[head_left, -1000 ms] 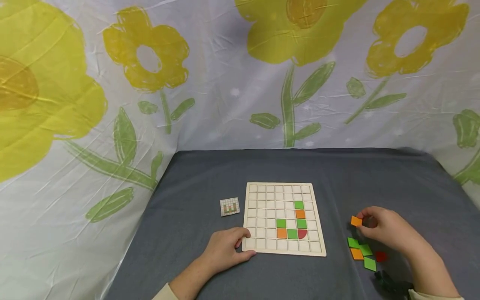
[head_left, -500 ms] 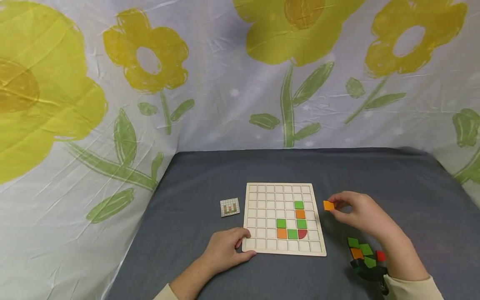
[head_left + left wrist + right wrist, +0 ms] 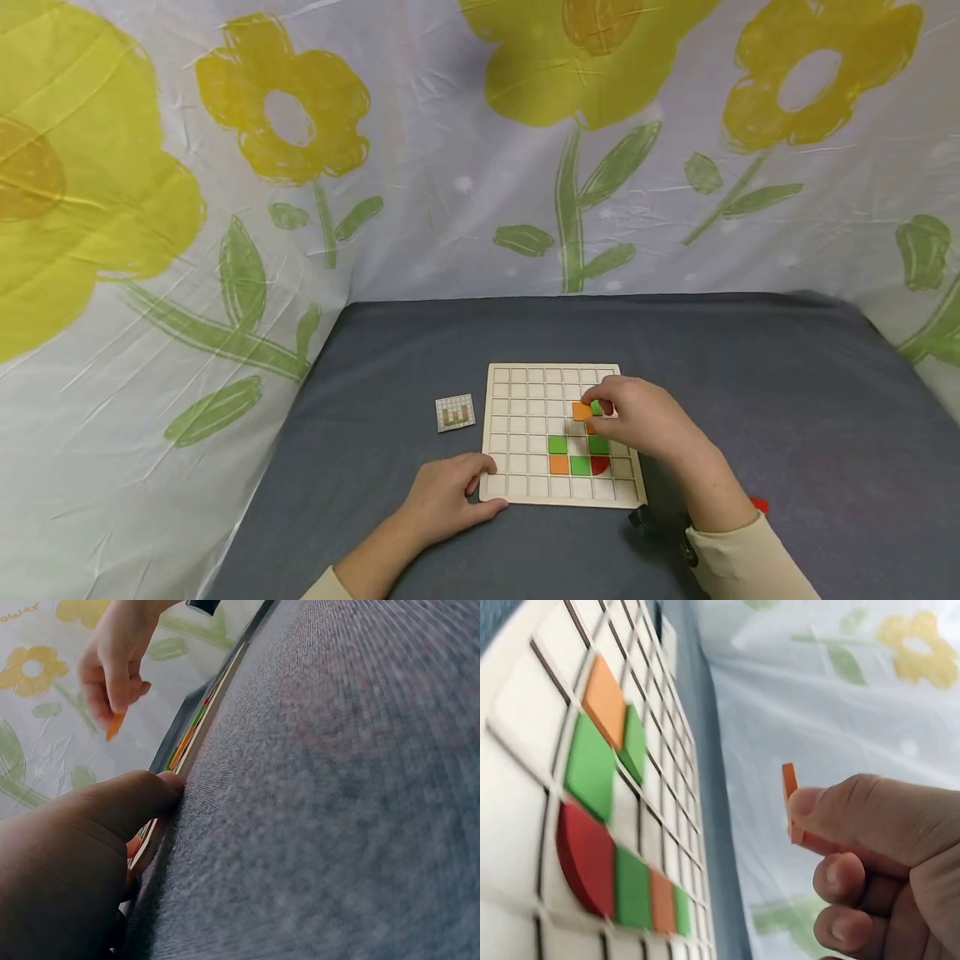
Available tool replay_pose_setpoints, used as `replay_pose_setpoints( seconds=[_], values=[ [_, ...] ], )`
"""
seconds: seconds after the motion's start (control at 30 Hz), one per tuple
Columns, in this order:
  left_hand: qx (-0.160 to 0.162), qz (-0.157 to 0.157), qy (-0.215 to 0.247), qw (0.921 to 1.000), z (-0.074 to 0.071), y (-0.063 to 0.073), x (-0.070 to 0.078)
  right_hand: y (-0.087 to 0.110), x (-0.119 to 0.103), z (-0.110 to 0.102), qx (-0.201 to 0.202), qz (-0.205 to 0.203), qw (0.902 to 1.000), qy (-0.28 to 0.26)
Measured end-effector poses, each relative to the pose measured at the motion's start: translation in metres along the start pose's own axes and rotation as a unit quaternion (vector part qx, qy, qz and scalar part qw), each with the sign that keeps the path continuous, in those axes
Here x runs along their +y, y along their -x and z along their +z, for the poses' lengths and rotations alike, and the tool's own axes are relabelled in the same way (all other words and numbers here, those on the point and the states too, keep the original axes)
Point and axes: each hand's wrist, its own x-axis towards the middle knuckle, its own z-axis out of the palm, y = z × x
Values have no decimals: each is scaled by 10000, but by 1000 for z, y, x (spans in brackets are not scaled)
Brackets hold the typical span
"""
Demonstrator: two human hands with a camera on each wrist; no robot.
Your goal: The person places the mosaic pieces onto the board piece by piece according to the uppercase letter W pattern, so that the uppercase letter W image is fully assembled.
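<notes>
A right hand [image 3: 645,417] pinches an orange square tile [image 3: 581,411] over the wooden grid board [image 3: 519,425] while the left hand [image 3: 446,492] grips its near left corner, and too low a pass could nudge the farthest green tile [image 3: 596,407] askew

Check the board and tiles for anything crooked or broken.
Nothing stands out: the placed tiles look seated in cells of the board, with no visible damage. The raised orange tile is simply pinched by the right hand.

The cloth-covered dark grey table [image 3: 720,350] carried a pale gridded board [image 3: 519,406], a small printed card [image 3: 455,413] just beside the board's left edge, and, farther right, a partly hidden red piece [image 3: 761,504].
</notes>
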Motion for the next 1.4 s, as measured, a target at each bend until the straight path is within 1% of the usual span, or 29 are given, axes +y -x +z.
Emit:
replay_pose_setpoints(
  seconds=[0.07, 0.17, 0.37, 0.5, 0.77, 0.97, 1.2, 1.4],
  values=[
    [-22, -17, -30, 10000, 0, 0, 0, -6, -4, 7, -108, -69, 9999, 33],
    [-61, -44, -85, 9999, 0, -1, 0, -12, -8, 19, -275, -54, 9996, 90],
    [-54, -31, -46, 10000, 1, -1, 1, -19, -8, 40, -419, 190, 9985, 308],
    [-54, -25, -90, 9999, 1, -2, 0, -21, -7, 47, -461, 306, 9976, 421],
    [-104, -73, -77, 9999, -1, -2, 2, -23, -10, 51, -495, 452, 9965, 491],
    [-207, -155, -46, 9997, -2, -1, 2, -23, -11, 51, -560, 544, 9959, 452],
    [-187, -138, -56, 9997, -1, -1, 2, -22, -9, 53, -428, 380, 9973, 457],
    [-191, -142, -45, 9997, -2, -1, 1, -21, -7, 52, -360, 386, 9980, 343]
  ],
)
